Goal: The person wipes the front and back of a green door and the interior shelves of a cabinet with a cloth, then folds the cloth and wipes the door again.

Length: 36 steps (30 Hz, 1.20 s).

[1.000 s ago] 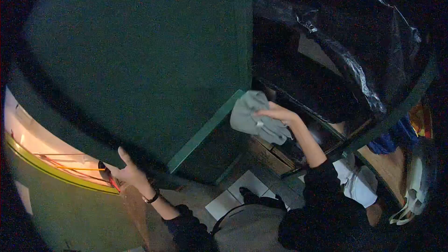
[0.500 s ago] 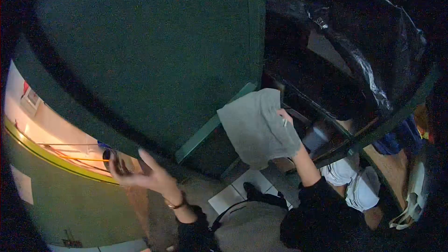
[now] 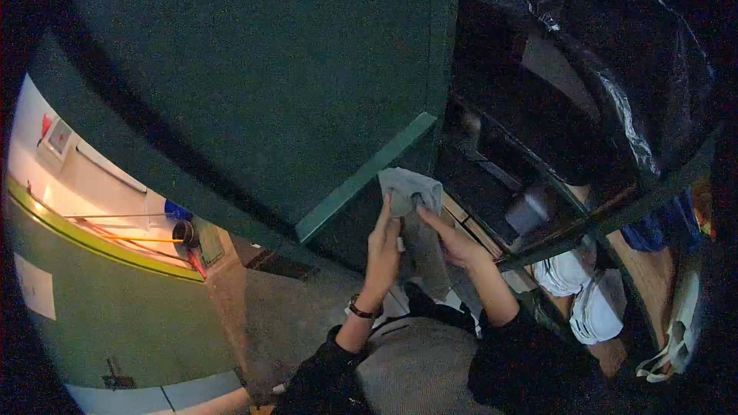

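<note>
A grey cloth (image 3: 407,182) hangs in front of my body, bunched up and folded over at its top. My left hand (image 3: 384,250) is closed on its left side, thumb pressed against the fabric; a dark band circles that wrist. From the other side my right hand (image 3: 455,240) grips the cloth too, with its thumb near a fold. The lower part of the cloth drops between the two hands. Just beyond it lies the lighter green edge (image 3: 365,177) of a big dark green panel (image 3: 254,69).
On the right, an open compartment holds dark items and a greyish object (image 3: 529,211), with shiny black plastic (image 3: 615,100) above. White rounded items (image 3: 596,311) sit below it. A yellow-handled tool (image 3: 146,240) stands past a green door (image 3: 123,323) on the left.
My left hand has come from the far left to the cloth and taken hold of it. The cloth, spread wide before, is now gathered and lower between both hands.
</note>
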{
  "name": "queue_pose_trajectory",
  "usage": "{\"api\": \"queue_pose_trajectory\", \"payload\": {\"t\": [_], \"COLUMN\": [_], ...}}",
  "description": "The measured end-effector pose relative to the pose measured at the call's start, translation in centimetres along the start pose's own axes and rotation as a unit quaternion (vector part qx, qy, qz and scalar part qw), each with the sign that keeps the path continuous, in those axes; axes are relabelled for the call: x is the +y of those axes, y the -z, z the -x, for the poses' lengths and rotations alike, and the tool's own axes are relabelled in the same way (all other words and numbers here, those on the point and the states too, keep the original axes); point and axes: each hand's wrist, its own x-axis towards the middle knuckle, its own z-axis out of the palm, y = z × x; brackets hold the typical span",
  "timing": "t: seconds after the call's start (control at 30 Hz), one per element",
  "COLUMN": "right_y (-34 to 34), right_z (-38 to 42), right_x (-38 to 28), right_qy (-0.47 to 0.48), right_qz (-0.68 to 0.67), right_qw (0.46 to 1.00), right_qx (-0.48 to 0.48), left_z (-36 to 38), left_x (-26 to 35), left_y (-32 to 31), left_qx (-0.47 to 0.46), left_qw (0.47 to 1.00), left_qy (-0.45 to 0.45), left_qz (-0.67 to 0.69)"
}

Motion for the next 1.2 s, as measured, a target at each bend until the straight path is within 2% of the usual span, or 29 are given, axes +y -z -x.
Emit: {"api": "queue_pose_trajectory", "payload": {"t": [0.03,0.1,0.13,0.17,0.23,0.27,0.33,0.37,0.43,0.53,0.6,0.63,0.67,0.73,0.77,0.87,0.93,1.03,1.07,1.17,1.2], "right_y": [0.4,1.0,1.3,2.2,4.0,4.1,3.0,2.3,0.9,0.2,2.5,3.0,3.0,2.5,2.5,3.2,4.2,7.7,8.6,9.7,8.2], "right_z": [0.1,0.6,0.8,0.2,-1.7,-1.7,-1.7,-1.6,-1.0,-0.2,-1.3,-1.5,-1.3,-0.6,-0.4,-0.5,-0.7,-1.9,-1.9,-0.9,0.8], "right_x": [0.2,-0.1,-0.2,0.4,2.3,2.9,3.3,3.6,3.7,3.3,5.0,5.3,5.9,6.4,6.6,7.6,9.3,12.7,13.4,13.4,10.9], "right_qy": [0.014,0.037,0.049,0.077,0.132,0.115,0.083,0.124,0.204,0.388,0.326,0.294,0.330,0.391,0.378,0.330,0.285,0.225,0.211,0.229,0.155], "right_qz": [-0.006,-0.017,-0.022,0.006,0.063,0.084,0.127,0.162,0.230,0.293,0.366,0.400,0.453,0.545,0.546,0.563,0.595,0.574,0.518,0.398,0.348], "right_qw": [1.000,0.999,0.999,0.997,0.987,0.986,0.982,0.971,0.940,0.866,0.871,0.868,0.826,0.722,0.729,0.744,0.741,0.777,0.820,0.885,0.923], "right_qx": [-0.024,-0.004,0.005,0.028,0.074,0.086,0.109,0.122,0.149,0.114,0.042,0.005,0.061,0.171,0.165,0.145,0.126,0.126,0.118,0.075,0.058], "left_z": [0.2,0.6,0.6,0.6,1.2,1.5,1.5,1.5,2.1,3.2,3.8,4.0,4.2,5.0,5.5,6.5,7.1,8.0,8.5,9.9,10.6], "left_x": [0.8,0.5,-0.6,-1.1,-0.7,-0.6,-0.8,-0.9,-0.2,1.8,1.9,1.3,1.1,1.7,2.0,2.7,3.2,2.7,3.1,4.1,4.3], "left_y": [0.5,1.2,1.5,1.7,2.2,2.3,2.5,2.5,2.5,2.6,3.7,5.1,6.2,6.8,7.0,7.0,8.7,11.4,12.0,13.9,14.3], "left_qx": [-0.005,0.010,0.029,0.048,-0.018,-0.050,-0.033,-0.023,0.033,0.044,-0.034,-0.102,-0.168,-0.187,-0.196,-0.139,-0.162,-0.169,-0.169,-0.191,-0.189], "left_qw": [0.999,0.987,0.953,0.893,0.949,0.967,0.985,0.991,0.992,0.992,0.992,0.986,0.974,0.975,0.974,0.987,0.980,0.976,0.976,0.966,0.963], "left_qy": [0.041,-0.025,-0.142,-0.254,-0.157,-0.106,-0.065,-0.046,-0.063,-0.102,-0.099,-0.082,-0.065,-0.022,-0.001,-0.064,-0.042,-0.047,-0.039,-0.041,-0.043], "left_qz": [0.006,-0.160,-0.268,-0.368,-0.274,-0.224,-0.156,-0.121,-0.104,-0.063,-0.076,-0.106,-0.135,-0.122,-0.114,-0.057,-0.108,-0.126,-0.136,-0.169,-0.185]}}
